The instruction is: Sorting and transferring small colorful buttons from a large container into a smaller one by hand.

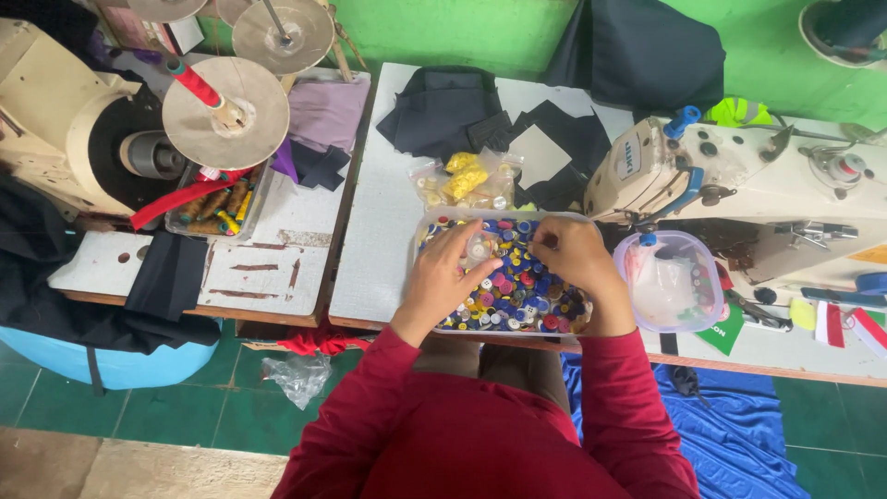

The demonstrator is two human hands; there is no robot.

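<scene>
Both hands are digging in the clear rectangular plastic tray [420, 242] full of mixed coloured buttons [517, 294] (blue, yellow, red, pink), which is sitting on the white surface [379, 240] at its near edge, right in front of the person in the red long sleeves. The left hand [446, 268] is resting on the button heap at the tray's left side, fingers curled loosely around what looks like a small clear or white piece; whether it is actually gripped, cannot tell. The right hand [571, 254] is at the tray's far right part, fingertips pinched together down into the buttons, looks like pinching one button, but the item itself is too small to see. The hands are close, not touching.

Judged step: sorting or picking buttons out of the heap, mid-pick. The next move would likely call for a fine pinch and a lift clear of the pile without dragging neighbours over the low tray wall.

Just right of the tray, a round clear plastic container with a lilac rim [667, 282] is holding a few buttons and a plastic bag. Just behind the tray, clear bags of yellow buttons [465, 178]. Right of the tray, a cream sewing machine [739, 185]. Behind the tray, dark folded fabric pieces [442, 109]. Well left of the tray, another cream machine [55, 120] with round thread discs.
</scene>
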